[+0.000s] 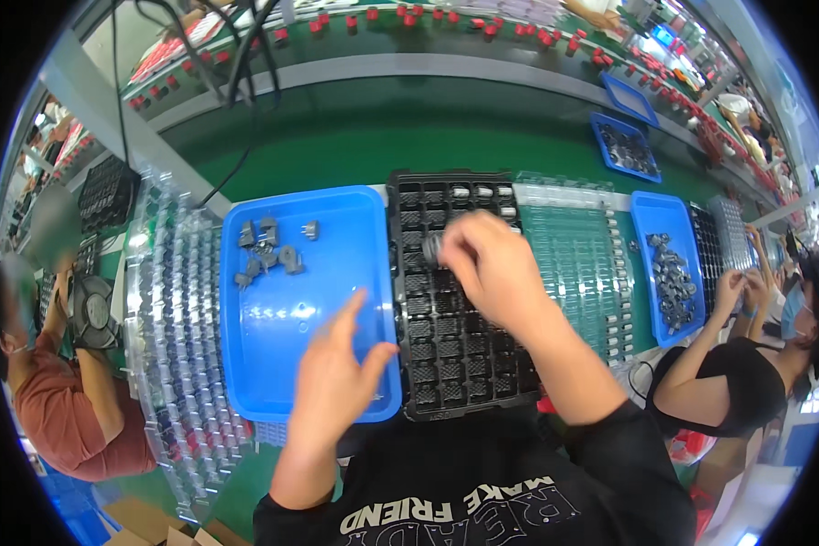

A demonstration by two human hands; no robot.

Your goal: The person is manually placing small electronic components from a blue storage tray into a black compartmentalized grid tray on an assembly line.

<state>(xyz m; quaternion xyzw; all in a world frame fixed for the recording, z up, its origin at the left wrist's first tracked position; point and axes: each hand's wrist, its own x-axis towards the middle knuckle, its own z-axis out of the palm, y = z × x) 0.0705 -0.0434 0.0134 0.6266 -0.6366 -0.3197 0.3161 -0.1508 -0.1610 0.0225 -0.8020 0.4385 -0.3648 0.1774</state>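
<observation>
My right hand (496, 264) pinches a small round grey part (432, 247) with a ridged side, just over the black compartment tray (437, 403). Whether the part touches its pocket I cannot tell. A few pockets at the tray's far right hold silvery-topped parts (485, 193); many others stand vacant. My left hand (332, 373), slightly blurred, hovers over the near right side of a blue bin (305, 308). Its index finger and thumb are spread, with nothing between them. Several loose grey plastic parts (266, 255) lie in the bin's far left part.
Clear plastic trays (564, 246) lie right of the black tray, and more (177, 346) stretch left of the bin. A second blue bin (669, 273) of grey parts stands at right. Co-workers sit at both sides. Beyond runs a green conveyor (382, 136); cables (241, 82) hang at upper left.
</observation>
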